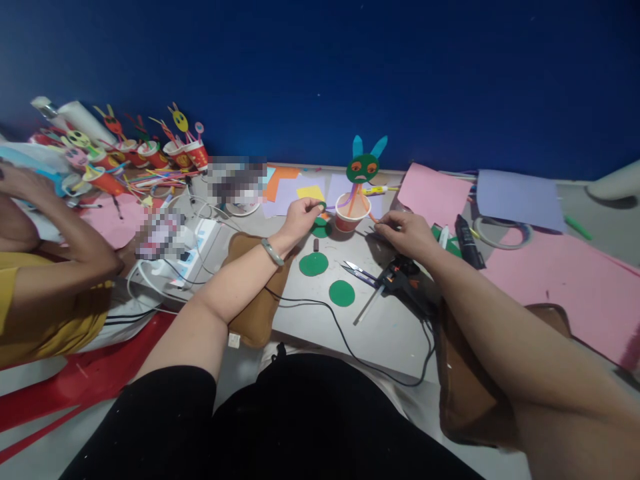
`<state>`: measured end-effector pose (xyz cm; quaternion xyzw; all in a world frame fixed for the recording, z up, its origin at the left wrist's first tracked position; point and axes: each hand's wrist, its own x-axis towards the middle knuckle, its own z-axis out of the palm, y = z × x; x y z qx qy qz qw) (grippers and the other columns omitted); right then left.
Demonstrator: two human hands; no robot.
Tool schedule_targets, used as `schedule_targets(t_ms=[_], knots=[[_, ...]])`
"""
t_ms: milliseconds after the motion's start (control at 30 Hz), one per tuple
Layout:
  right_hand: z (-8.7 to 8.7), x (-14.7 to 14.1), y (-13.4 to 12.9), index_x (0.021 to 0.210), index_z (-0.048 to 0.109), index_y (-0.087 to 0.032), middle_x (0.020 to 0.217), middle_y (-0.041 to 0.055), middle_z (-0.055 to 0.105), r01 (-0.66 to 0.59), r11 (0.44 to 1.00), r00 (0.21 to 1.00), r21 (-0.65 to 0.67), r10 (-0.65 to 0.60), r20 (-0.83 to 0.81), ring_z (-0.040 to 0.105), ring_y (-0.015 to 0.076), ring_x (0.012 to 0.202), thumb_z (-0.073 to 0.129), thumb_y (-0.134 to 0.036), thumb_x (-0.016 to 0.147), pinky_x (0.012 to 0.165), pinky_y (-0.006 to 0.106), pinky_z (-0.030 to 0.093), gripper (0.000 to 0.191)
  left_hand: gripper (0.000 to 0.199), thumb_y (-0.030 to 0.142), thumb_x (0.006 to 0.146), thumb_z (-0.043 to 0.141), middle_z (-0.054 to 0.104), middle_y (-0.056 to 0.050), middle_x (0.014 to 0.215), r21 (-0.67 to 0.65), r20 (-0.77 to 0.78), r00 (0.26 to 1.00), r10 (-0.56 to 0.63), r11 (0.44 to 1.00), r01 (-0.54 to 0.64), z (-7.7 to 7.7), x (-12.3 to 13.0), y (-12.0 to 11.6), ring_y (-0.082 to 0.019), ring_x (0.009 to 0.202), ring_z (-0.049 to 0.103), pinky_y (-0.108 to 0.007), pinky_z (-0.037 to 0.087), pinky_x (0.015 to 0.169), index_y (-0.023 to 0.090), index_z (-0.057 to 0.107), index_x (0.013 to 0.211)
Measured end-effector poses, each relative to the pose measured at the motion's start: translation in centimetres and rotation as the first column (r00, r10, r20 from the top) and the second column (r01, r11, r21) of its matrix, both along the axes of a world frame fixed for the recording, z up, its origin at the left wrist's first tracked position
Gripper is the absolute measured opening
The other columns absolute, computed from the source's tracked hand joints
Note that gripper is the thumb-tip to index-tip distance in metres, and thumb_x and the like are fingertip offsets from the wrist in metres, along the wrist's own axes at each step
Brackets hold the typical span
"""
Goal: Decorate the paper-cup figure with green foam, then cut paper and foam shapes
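Paper cup [347, 223] stands upright on the worktop [300, 313], directly ahead of the operator's torso, carrying a green paper face [364, 168] with blue ears [381, 145] above its rim. I read two bare hands in the head view, one on each side of the cup. Left hand [303, 217]: the grip is pressed together, thumb against fingertips, pinching a small green piece [323, 207] at the outer end of a purple stem [331, 207] that runs to the cup. Right hand [401, 231]: I see the thumb and forefinger pinching the outer end of an orange stem [371, 217], which slopes down from the cup's right side. A green disc [321, 228] lies just below the left hand; nearer to me are a larger green cutout [313, 265] and a second disc [342, 293], with a short brown piece [316, 245] just above the cutout. Scissors [359, 273] lie with their blades partly parted, beside a black glue gun [409, 290] below the right hand. To the right I locate a black marker [469, 243] and a tape roll [501, 233]. A co-worker's arm [65, 227] and several decorated red cups [198, 157] occupy the left side.
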<state>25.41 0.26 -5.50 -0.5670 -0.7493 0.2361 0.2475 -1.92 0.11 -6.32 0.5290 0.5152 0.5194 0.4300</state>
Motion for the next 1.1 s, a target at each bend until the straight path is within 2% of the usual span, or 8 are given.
schedule_targets(t_ms=[167,733,1100], knots=[[0.03,0.12,0.08,0.075,0.071,-0.023,0.075,0.0059,0.074,0.004,1.000,1.000,-0.002,-0.004,0.011,0.065,0.0245,0.073,0.066,-0.036,0.081,0.069,0.036,0.049,0.015,0.005,0.018,0.084,0.069,0.074,-0.004,0.080,0.015,-0.015,1.000,-0.002,1.000,0.002,-0.10,-0.09,-0.02,-0.015,0.076,0.062,-0.030,0.050,0.078,0.016,0.071,0.079],[0.34,0.09,0.00,0.071,0.070,-0.024,0.076,0.0050,0.076,-0.003,1.000,0.999,0.028,0.004,-0.032,0.067,0.0242,0.074,0.066,-0.034,0.078,0.072,0.036,0.051,0.013,0.006,0.015,0.084,0.069,0.072,-0.002,0.078,-0.005,0.002,1.000,-0.001,1.000,0.001,0.04,-0.01,-0.07,-0.014,0.074,0.061,-0.029,0.048,0.075,0.016,0.070,0.078],[0.66,0.00,-0.23,0.073,0.070,-0.024,0.078,0.0056,0.076,0.013,1.000,1.000,-0.008,-0.013,-0.014,0.067,0.0248,0.075,0.066,-0.035,0.079,0.073,0.037,0.051,0.013,0.009,0.014,0.084,0.068,0.070,-0.002,0.076,-0.004,-0.004,1.000,-0.002,1.000,0.002,0.22,0.09,-0.13,-0.014,0.072,0.060,-0.030,0.048,0.076,0.017,0.068,0.076]])
